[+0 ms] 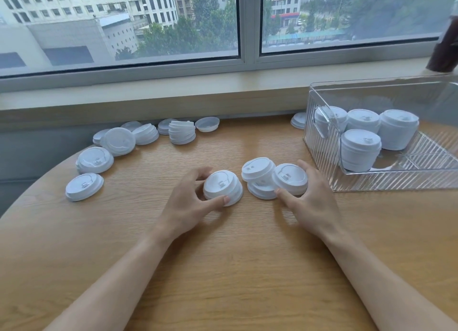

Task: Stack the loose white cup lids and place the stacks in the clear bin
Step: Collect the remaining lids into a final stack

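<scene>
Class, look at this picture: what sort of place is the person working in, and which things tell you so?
Probably an upper-floor office or café room: a round wooden table stands by a wide window overlooking city buildings, with takeaway cup lids around.

Wooden table bears loose white lids; short lid stacks; clear bin at right.

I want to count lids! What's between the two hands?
In the head view, two lids, one leaning on the other, between the left hand and right hand.
</scene>
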Demonstrator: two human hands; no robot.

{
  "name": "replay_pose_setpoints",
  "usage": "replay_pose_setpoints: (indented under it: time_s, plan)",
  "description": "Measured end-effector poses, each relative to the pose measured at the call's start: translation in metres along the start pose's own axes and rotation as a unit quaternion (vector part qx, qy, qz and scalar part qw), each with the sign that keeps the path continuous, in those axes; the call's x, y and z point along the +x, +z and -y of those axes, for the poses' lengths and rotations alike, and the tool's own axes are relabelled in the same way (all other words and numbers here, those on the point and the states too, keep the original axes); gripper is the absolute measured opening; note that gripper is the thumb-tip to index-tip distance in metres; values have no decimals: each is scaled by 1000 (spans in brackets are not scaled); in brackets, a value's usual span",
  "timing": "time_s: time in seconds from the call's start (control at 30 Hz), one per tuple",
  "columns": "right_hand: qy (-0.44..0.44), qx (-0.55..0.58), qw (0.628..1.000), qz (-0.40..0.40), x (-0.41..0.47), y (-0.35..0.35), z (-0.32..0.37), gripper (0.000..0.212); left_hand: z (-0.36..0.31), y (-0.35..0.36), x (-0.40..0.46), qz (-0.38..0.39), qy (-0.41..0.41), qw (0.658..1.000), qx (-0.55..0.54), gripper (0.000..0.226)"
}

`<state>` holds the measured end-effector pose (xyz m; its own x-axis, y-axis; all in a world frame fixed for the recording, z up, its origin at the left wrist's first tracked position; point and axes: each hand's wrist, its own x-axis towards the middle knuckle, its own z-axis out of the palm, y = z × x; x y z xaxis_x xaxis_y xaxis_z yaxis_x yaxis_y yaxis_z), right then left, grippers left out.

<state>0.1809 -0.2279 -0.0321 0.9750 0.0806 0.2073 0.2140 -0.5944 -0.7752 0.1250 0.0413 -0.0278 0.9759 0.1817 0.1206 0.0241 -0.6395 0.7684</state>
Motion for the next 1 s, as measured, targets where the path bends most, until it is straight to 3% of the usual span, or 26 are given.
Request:
replay_pose_setpoints:
  time_s: [0.13, 0.27, 0.5, 0.73, 1.0]
  plan:
    - [4, -7, 1000, -6, 1, 0, 0, 84, -2, 0, -2, -88, -64, 994, -25, 78]
    - [8, -28, 1000, -8, 1, 0, -1, 85, -10, 13, -4, -170, -109, 978, 48, 78]
    - [7, -34, 999, -15, -2, -3, -2, 85, -30, 50, -3, -178, -131, 965, 138, 88]
    - [-19, 7, 999, -26, -4, -9, 6, 75, -25, 45, -3, -123, -91, 970, 189, 85]
    - [-87, 72, 993, 33, -16, -6, 21, 80, -6, 4, -1, 83, 41, 995, 49, 92]
